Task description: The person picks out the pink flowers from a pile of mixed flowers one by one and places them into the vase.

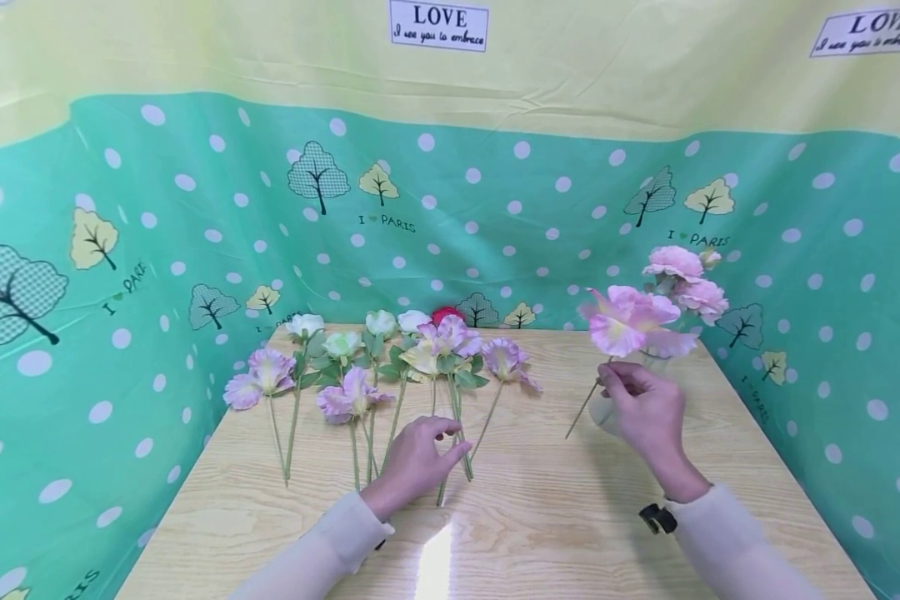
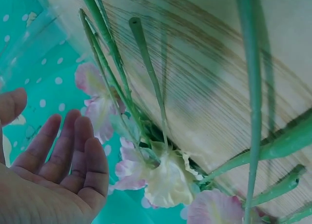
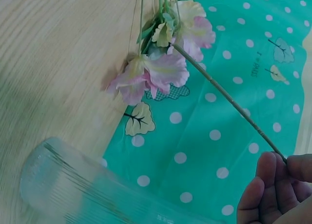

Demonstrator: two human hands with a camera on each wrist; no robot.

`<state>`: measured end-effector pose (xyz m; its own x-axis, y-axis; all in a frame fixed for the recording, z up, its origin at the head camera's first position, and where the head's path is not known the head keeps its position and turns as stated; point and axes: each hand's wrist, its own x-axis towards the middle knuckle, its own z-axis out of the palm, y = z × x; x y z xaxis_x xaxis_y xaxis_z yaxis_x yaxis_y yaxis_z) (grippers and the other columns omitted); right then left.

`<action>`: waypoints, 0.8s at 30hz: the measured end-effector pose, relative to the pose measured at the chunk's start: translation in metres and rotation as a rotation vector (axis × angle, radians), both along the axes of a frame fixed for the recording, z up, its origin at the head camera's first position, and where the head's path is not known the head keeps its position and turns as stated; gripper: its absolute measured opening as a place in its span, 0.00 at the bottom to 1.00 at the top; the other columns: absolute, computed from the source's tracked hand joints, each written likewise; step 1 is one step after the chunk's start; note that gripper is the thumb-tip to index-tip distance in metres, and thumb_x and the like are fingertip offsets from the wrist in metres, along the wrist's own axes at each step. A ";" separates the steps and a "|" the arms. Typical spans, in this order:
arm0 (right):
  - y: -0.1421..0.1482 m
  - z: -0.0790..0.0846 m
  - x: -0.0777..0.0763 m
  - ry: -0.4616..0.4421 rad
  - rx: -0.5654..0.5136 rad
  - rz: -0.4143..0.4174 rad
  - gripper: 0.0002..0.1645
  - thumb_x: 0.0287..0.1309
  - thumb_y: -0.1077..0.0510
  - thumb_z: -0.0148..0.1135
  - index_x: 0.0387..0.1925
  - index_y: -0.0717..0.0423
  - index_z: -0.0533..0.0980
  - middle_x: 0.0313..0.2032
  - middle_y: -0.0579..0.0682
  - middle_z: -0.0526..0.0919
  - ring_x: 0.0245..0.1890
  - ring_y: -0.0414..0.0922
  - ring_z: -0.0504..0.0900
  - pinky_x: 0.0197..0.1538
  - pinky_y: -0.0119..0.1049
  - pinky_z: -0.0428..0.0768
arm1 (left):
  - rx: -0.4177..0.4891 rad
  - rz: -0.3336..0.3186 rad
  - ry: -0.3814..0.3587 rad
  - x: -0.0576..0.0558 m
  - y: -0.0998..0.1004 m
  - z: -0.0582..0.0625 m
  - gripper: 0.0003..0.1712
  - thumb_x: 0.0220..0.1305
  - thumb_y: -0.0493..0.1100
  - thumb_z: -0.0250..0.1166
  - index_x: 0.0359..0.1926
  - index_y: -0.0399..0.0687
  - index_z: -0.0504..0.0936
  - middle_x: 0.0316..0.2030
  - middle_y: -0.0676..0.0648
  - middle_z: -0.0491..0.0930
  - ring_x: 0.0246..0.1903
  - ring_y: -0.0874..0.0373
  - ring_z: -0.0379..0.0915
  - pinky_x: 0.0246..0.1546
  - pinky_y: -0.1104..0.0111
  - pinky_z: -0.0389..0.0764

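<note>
My right hand (image 1: 648,408) pinches the thin stem of a pink-and-yellow artificial flower (image 1: 626,321), holding it up near the right side of the table. In the right wrist view the stem (image 3: 229,99) slants away from thumb and fingertips. Just behind this hand stands a clear glass vase (image 3: 63,185), partly hidden in the head view, with pink peony-like flowers (image 1: 682,271) rising from it. My left hand (image 1: 423,454) hovers over the stems of the flowers lying on the table, its fingers loosely bent and holding nothing; in the left wrist view its palm faces the stems.
Several pale purple flowers (image 1: 270,371) and white roses (image 1: 342,343) lie on the wooden table (image 1: 540,517), blooms toward the back. A red flower (image 1: 447,315) shows at the rear edge. Green dotted cloth (image 1: 495,225) hangs behind and along both sides.
</note>
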<state>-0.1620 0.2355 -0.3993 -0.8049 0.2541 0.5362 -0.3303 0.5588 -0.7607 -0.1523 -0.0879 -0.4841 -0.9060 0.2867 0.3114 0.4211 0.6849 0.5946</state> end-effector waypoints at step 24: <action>0.025 0.029 -0.008 0.071 -0.002 -0.075 0.07 0.63 0.62 0.71 0.39 0.64 0.88 0.33 0.61 0.89 0.23 0.28 0.84 0.31 0.19 0.79 | -0.012 -0.010 -0.007 0.001 -0.007 0.003 0.19 0.64 0.51 0.74 0.50 0.45 0.87 0.47 0.51 0.88 0.48 0.53 0.82 0.51 0.55 0.81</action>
